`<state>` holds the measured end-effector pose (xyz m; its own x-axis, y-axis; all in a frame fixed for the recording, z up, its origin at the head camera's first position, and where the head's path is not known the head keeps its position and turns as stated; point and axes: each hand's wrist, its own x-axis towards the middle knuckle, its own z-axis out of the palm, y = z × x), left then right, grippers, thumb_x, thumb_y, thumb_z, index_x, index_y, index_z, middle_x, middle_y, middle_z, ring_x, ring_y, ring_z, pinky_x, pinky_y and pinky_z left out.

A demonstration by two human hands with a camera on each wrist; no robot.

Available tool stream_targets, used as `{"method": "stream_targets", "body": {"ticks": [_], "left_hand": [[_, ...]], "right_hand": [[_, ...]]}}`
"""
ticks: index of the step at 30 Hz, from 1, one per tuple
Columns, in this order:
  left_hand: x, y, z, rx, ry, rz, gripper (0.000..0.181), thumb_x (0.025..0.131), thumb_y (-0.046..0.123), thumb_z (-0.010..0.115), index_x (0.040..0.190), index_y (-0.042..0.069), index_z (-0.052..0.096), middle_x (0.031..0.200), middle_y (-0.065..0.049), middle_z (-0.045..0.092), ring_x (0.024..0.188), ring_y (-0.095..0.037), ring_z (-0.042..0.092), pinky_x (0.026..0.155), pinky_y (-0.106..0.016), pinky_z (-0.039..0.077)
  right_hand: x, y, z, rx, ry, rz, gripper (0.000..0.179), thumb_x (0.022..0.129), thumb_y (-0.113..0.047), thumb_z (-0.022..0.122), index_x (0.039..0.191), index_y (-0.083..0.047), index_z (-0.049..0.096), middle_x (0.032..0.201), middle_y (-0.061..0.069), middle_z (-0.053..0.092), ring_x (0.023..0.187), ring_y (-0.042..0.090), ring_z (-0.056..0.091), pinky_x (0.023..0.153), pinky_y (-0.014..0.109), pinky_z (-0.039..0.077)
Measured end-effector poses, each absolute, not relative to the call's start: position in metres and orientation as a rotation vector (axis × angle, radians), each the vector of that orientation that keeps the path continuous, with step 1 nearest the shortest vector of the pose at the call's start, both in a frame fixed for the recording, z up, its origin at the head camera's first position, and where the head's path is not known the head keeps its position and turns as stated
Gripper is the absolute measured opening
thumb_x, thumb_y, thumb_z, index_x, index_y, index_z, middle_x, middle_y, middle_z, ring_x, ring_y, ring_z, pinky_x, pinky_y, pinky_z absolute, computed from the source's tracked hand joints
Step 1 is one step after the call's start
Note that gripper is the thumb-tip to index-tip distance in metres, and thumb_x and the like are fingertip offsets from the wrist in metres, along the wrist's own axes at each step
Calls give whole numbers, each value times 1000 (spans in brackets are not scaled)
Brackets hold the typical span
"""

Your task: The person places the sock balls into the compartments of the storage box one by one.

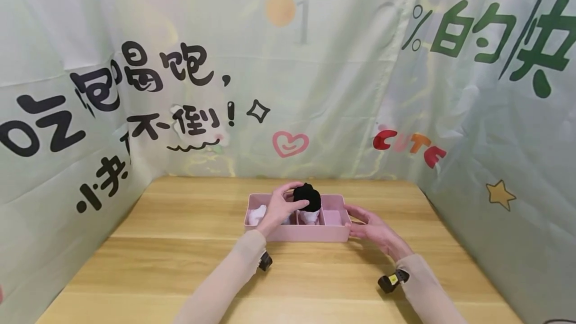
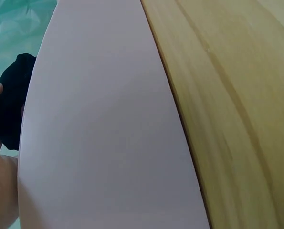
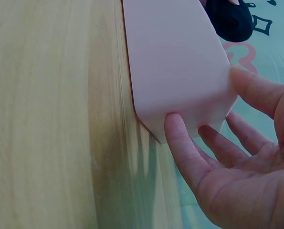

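Observation:
A pink divided box [image 1: 306, 234] sits on the wooden table, with soft white bundles, which look like rolled socks [image 1: 257, 215], in some compartments. My left hand [image 1: 281, 207] pinches a rolled-up black sock [image 1: 308, 197] between thumb and fingers, above the compartment holding a white bundle [image 1: 309, 217]. In the left wrist view the same black sock [image 2: 12, 102] shows past the box's front wall [image 2: 103, 114]. My right hand [image 1: 373, 229] touches the box's right end, and in the right wrist view its spread, fairly straight fingers [image 3: 187, 148] rest against the end and corner.
The rightmost compartment [image 1: 333, 217] shows its bare pink floor. Printed fabric curtains [image 1: 288, 84] enclose the table [image 1: 189, 259] at the back and both sides. Small black cameras [image 1: 265, 261] are strapped at the wrists.

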<state>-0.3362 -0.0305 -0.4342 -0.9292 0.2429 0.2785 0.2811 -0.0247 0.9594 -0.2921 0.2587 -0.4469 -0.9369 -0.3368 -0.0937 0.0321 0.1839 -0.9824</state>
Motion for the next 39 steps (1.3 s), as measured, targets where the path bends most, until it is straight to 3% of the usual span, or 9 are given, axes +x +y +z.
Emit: {"method": "stream_targets", "body": {"ticks": [10,16,26,34,39], "left_hand": [[-313,-17,-416,-734,-2210,-2142,52,83,-7,71,132,-4,56,135,-26,54,117,-41,59,84,-30,57],[-320,-5,-424,-758,-2239,-2095,54,83,-3,73,134,-1,56,135,-24,55,118,-40,58,86,-30,55],[-331,5,-441,-795,-2336,-2063,59,80,4,79,135,13,59,131,-12,62,119,-30,61,88,-32,55],[-332,8,-437,-844,-2447,-1937,56,82,15,80,133,20,60,126,-7,66,113,-22,63,78,-26,54],[-335,17,-436,-834,-2447,-1939,54,81,14,81,131,18,62,121,-7,68,108,-18,64,79,-25,54]], "right_hand": [[-292,259,-451,-286,2147,-1836,73,94,-7,64,154,-1,23,159,28,18,126,28,52,94,33,53],[-293,260,-450,-270,2173,-1812,72,94,-10,65,154,-3,25,159,26,19,127,31,51,96,36,53],[-292,262,-452,-284,2173,-1796,72,94,-11,65,154,-4,26,159,26,19,133,41,44,97,36,52],[-295,262,-451,-311,2173,-1804,74,93,-11,66,154,-2,24,159,27,19,123,24,54,96,35,52],[-295,263,-451,-329,2175,-1796,74,93,-10,65,154,-2,24,159,26,19,123,22,54,96,35,52]]}}
